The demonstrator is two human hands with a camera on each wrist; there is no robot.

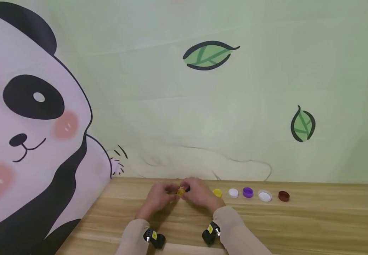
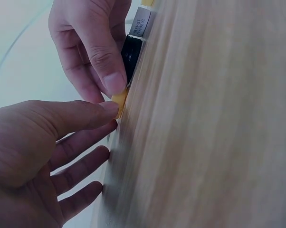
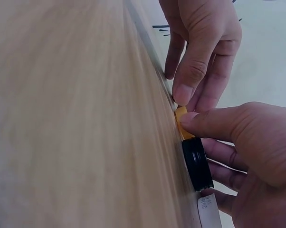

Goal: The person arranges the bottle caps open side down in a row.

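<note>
Both hands meet at a small orange-yellow bottle cap [image 1: 180, 192] low at the tabletop's back edge. My left hand [image 1: 160, 194] pinches one side of it between thumb and index finger, the other fingers spread apart. From the opposite side my right hand [image 1: 200, 193] grips the same cap, thumb on the near face. Right beside it stands a black ridged cap [image 3: 197, 164], under the right hand's fingers. Beyond the black one, a pale grey cap with printed characters [image 2: 141, 21] shows in the left wrist view; in the head view the right hand hides it.
Rightward along the back edge runs a row: a yellow cap [image 1: 217, 193], a white cap [image 1: 233, 193], a purple cap [image 1: 248, 192], a whitish wider cap [image 1: 265, 196] and a dark red-brown cap [image 1: 284, 196]. Behind the wooden table [image 1: 314, 226] hangs a panda-printed cloth [image 1: 158, 106].
</note>
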